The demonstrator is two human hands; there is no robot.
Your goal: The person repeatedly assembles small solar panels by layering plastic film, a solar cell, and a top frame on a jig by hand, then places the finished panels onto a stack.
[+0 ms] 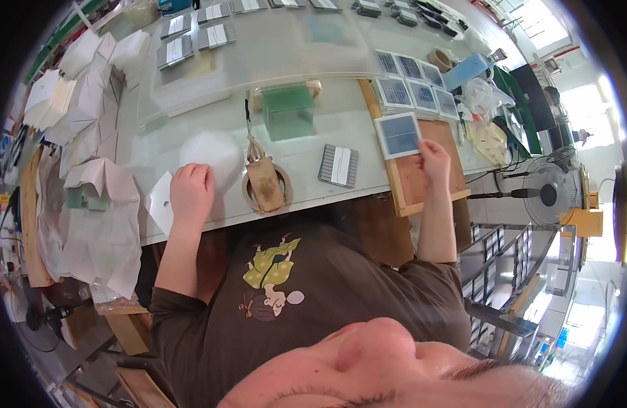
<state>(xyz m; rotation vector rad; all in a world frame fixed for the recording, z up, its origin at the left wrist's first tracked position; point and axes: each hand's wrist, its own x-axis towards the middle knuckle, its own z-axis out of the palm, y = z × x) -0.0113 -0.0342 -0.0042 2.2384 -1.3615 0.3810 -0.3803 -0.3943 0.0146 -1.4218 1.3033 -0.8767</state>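
Head view: right hand [434, 160] partly hides 1 blue-grey panel [398, 136].

Found a block [266, 185] on a ring [289, 188] before the glass stack [286, 114], a bundle [335, 171] before it and rightward. Saw, to the stack's right, a framed panel [396, 136] in the right hand [435, 163] over a tray [410, 181]; behind, more panels [423, 96]. Noted sheeting [259, 58] behind the stack, paper [161, 204] at the left hand [193, 192], leftward and before it.
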